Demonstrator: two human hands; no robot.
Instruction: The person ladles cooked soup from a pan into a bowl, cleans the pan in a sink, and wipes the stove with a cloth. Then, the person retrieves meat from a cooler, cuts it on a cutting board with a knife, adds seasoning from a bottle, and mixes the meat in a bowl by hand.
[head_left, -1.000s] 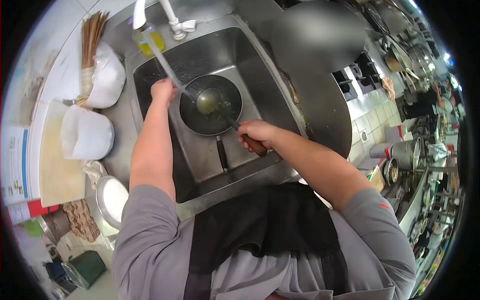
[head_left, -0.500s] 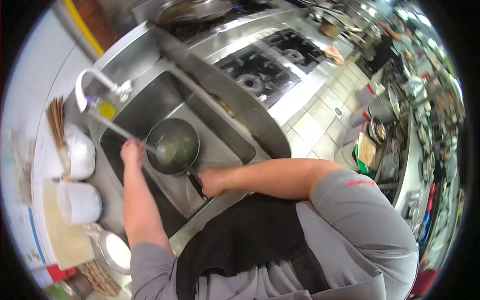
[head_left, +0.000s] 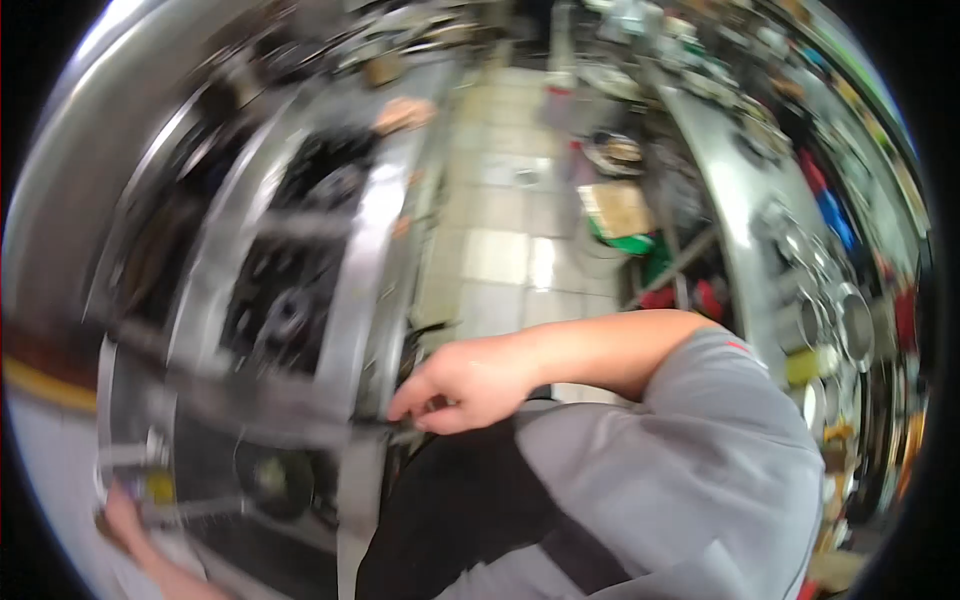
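Note:
My left hand [head_left: 122, 512] is at the lower left, beside the white faucet [head_left: 140, 452]. It is smeared by motion, and a brown patch [head_left: 106, 528] shows against it. I cannot make out its fingers or any hold. The dark round pan [head_left: 275, 480] sits in the metal sink [head_left: 215, 440], with neither hand on it. My right hand [head_left: 470, 385] is over the counter edge between sink and stove. Its fingers are loosely bent, with a gap at the thumb and nothing visible between them. The fingertips are near a dark spot on the edge.
A stove with black burners [head_left: 290, 315] stands beyond the sink. A pinkish cloth [head_left: 404, 113] lies on its corner. A tiled floor aisle [head_left: 495, 255] runs ahead. Across it are a board [head_left: 615, 208] over a green-edged bin and a steel counter [head_left: 735, 190] with metal pans.
The view has swung right toward the aisle. My right hand has let go of the pan handle and come to the counter edge. My left hand has left the pan for the faucet side.

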